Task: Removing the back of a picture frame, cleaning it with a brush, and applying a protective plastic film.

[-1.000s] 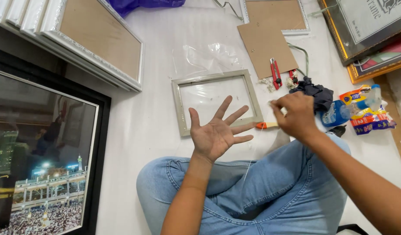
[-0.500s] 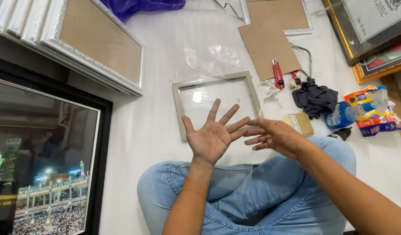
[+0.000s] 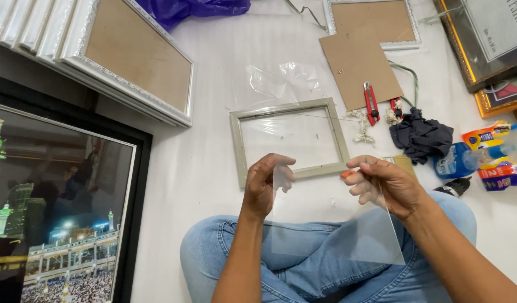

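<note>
I hold a clear glass pane (image 3: 337, 224) upright over my lap, between both hands. My left hand (image 3: 264, 185) grips its left edge, fingers curled behind the glass. My right hand (image 3: 385, 185) pinches its upper right corner. Just beyond the hands an empty grey-beige picture frame (image 3: 239, 148) lies flat on the white floor. An orange-tipped tool (image 3: 347, 174) lies partly hidden behind my right hand's fingers.
Brown backing board (image 3: 359, 70), red cutter (image 3: 371, 104), dark cloth (image 3: 421, 134) and blue spray bottle (image 3: 466, 157) lie to the right. Silver frames (image 3: 129, 62) stack at upper left; a large black-framed night picture (image 3: 56, 213) lies at left. Crumpled clear plastic (image 3: 281, 81) sits behind the frame.
My left hand was spread open and empty; now both hands hold the glass pane over my lap. The right hand came in from the right.
</note>
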